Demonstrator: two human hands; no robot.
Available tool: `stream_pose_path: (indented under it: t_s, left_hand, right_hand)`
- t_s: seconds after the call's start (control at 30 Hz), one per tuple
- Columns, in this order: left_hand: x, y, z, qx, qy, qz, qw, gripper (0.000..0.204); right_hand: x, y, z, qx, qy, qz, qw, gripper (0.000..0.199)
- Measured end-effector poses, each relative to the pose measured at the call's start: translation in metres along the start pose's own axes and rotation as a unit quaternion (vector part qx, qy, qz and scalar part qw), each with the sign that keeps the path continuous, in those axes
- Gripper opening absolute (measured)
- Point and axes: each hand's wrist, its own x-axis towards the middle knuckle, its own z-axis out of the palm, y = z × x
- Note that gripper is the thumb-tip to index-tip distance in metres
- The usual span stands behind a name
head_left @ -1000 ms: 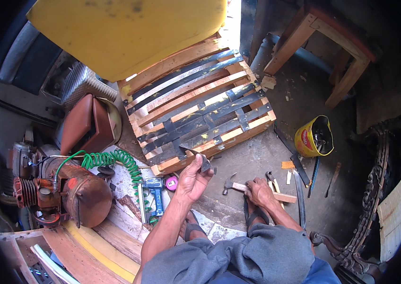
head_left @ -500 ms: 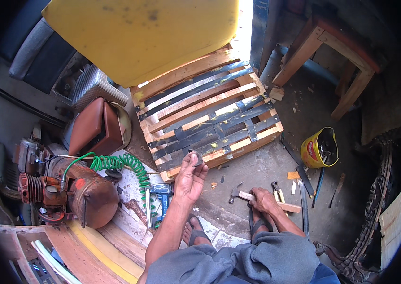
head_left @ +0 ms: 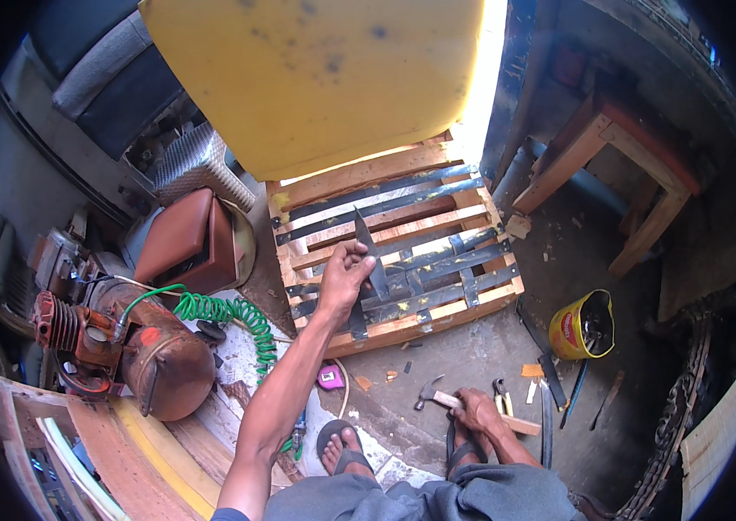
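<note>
Over the near part of the slatted wooden frame (head_left: 411, 328), my left hand (head_left: 350, 276) pinches a dark, flat, flexible-looking strip (head_left: 362, 227). One end points up from the fingers and the other hangs below them. Black straps (head_left: 437, 253) cross the frame's slats, some woven through each other. Down by my right foot, my right hand (head_left: 477, 412) is closed round the wooden handle of a claw hammer (head_left: 428, 392). The hammer lies low, its metal head to the left and the handle's end (head_left: 524, 425) showing beyond my hand.
A yellow foam sheet (head_left: 325, 78) stands behind the frame. At left are a rusty air compressor (head_left: 164, 369), a green coiled hose (head_left: 229, 308) and a brown box-shaped seat (head_left: 186, 239). A yellow bucket (head_left: 566, 334), pincers (head_left: 502, 395) and a pink tape measure (head_left: 331, 376) sit on the floor.
My left hand has moved forward and up with the strip, from the frame's near edge to above its slats. The strip now shows at more length. My right hand stays on the hammer.
</note>
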Motion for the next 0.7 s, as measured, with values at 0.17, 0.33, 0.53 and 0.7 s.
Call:
stream_pose_path:
  t_s: [0.17,0.33,0.53,0.7]
  left_hand:
    - [0.049,-0.014,0.008,0.028,0.040,0.024,0.999,0.020]
    - [0.074,-0.010,0.024,0.085,0.083,-0.014,0.993,0.022]
    - [0.101,-0.006,0.021,0.212,0.129,0.060,0.967,0.020]
    - [0.129,-0.024,0.015,0.258,0.141,0.110,0.949,0.020]
  right_hand:
    - [0.002,0.014,0.006,0.022,-0.003,-0.017,1.000,0.044]
    - [0.000,0.012,0.002,0.030,-0.006,-0.010,0.999,0.044]
    - [0.001,0.010,0.002,0.036,0.001,-0.017,0.999,0.045]
    - [-0.001,0.003,-0.006,0.034,-0.017,-0.021,0.999,0.045]
